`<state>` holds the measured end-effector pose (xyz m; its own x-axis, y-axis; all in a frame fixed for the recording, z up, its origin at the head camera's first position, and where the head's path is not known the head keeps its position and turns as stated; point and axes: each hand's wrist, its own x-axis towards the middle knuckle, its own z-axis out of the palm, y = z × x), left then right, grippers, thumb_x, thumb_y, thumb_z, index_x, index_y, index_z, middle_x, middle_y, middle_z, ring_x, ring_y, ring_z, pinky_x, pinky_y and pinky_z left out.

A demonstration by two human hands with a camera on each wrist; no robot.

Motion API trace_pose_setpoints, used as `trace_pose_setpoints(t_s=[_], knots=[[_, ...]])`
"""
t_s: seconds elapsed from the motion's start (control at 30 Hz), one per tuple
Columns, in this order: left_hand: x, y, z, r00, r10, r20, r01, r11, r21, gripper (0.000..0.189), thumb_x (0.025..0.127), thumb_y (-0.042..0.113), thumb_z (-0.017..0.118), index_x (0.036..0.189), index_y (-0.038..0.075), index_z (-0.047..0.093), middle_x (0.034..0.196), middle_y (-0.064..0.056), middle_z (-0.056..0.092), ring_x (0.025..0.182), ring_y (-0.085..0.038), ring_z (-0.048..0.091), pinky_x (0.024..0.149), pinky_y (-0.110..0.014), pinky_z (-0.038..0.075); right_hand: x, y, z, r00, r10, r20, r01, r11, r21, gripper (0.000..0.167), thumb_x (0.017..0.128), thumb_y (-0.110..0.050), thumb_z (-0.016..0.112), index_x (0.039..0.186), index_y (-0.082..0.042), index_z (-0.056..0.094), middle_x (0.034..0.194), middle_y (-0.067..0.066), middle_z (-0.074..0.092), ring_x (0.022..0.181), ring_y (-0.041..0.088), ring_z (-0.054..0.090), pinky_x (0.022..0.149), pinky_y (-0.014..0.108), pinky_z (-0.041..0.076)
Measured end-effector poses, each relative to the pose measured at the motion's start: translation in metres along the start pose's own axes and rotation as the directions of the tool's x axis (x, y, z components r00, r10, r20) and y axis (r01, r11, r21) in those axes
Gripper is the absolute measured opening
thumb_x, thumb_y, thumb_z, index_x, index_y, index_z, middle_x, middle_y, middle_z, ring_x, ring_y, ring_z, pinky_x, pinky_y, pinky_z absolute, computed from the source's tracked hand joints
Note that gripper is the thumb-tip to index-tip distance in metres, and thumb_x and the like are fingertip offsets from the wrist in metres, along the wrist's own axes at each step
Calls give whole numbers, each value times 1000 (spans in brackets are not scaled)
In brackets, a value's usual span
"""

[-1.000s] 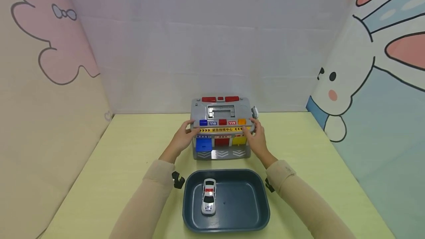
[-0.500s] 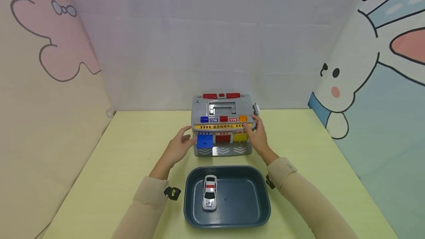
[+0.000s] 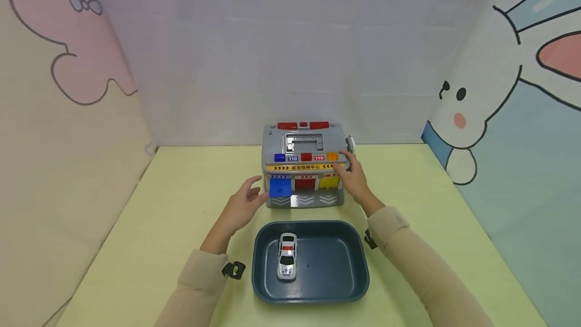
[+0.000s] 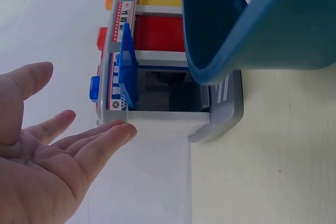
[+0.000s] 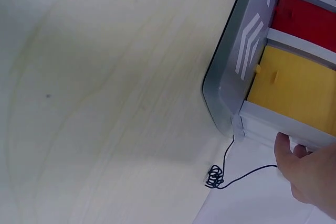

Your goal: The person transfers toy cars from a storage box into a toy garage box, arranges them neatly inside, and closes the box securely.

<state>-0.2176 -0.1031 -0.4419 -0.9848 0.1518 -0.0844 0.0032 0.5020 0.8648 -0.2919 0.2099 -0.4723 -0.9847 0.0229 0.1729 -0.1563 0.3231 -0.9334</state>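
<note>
A grey toy garage [image 3: 305, 141] stands at the back of the table, with a blue door [image 4: 127, 69] swung up and dark space behind it. Its red door [image 4: 159, 33] and yellow door [image 5: 296, 90] are closed. My right hand [image 3: 355, 178] grips the right end of the garage's roof edge, thumb in front. Beside the front left corner, my left hand [image 3: 242, 208] holds nothing; its fingers are spread and loosely bent, fingertips close to the blue door. A white toy police car [image 3: 287, 256] lies in a dark blue tray [image 3: 333, 296] in front of the garage.
The pale yellow table [image 3: 172, 226] meets a white cloth wall [image 3: 218, 90] just behind the garage. Printed side walls flank it, a rabbit [image 3: 472, 110] on the right one. A coiled black cord [image 5: 214, 176] runs near the garage's right side.
My left hand has let go of the roof's left end and moved down and slightly left. My right hand keeps its place on the roof. The head view has tilted slightly.
</note>
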Motion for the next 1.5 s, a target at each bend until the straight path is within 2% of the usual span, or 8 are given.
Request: trace_pose_setpoints(t_s=[0.1,0.33,0.6,0.8,1.03,1.23,1.37,1.5], knots=[[-6,3,2,1000,8,5,-8,1000,-5,57,99,31,59,149,17,36,141,-25,47,127,-39,48,95,-58,44,1,-1,-2,1000,-2,-2,2,1000,2,52,97,-32,58,141,-9,43,122,20,53,99,29,54,86,43,46],[-24,7,11,999,41,17,-41,999,-17,58,98,29,61,149,16,37,137,-24,51,125,-40,50,95,-55,45,4,-6,-3,994,104,41,-106,994,34,53,100,-22,56,146,-7,36,135,22,46,111,34,50,99,46,39],[-51,3,27,994,88,58,-87,996,-12,55,97,27,62,146,14,41,135,-27,52,122,-42,51,93,-53,47,-1,-18,-5,986,145,85,-150,987,54,55,100,-18,57,147,-4,33,135,26,44,111,37,49,96,47,40],[-64,3,39,986,72,151,-89,990,111,52,96,30,63,141,12,47,131,-26,55,120,-41,53,91,-57,47,2,-3,-4,991,113,68,-115,993,21,55,101,-26,55,148,-10,33,138,22,45,114,34,49,98,46,40],[-73,-1,56,970,23,242,-94,954,284,54,93,32,67,136,5,51,118,-20,63,102,-33,62,81,-53,52,3,1,-2,993,102,54,-103,994,21,52,101,-27,55,147,-13,34,138,20,44,115,35,49,100,50,39],[-76,-2,71,969,2,246,-79,950,303,57,90,27,72,137,5,50,105,-17,65,90,-30,61,73,-51,55,2,1,-3,994,90,54,-92,996,23,53,101,-26,55,147,-12,34,137,21,44,115,36,49,99,49,39],[-76,-6,80,973,20,230,-102,932,349,59,87,25,75,136,5,50,98,-13,63,89,-30,60,72,-50,54,2,2,-3,995,86,52,-87,996,26,53,101,-27,55,147,-13,34,137,21,45,114,35,49,97,48,40],[-75,-10,86,980,-1,201,-79,918,389,61,85,23,78,136,5,50,97,-14,62,86,-30,59,72,-49,53,3,2,-3,994,93,57,-95,995,32,53,101,-27,55,147,-13,34,137,20,44,114,35,49,99,48,39]])
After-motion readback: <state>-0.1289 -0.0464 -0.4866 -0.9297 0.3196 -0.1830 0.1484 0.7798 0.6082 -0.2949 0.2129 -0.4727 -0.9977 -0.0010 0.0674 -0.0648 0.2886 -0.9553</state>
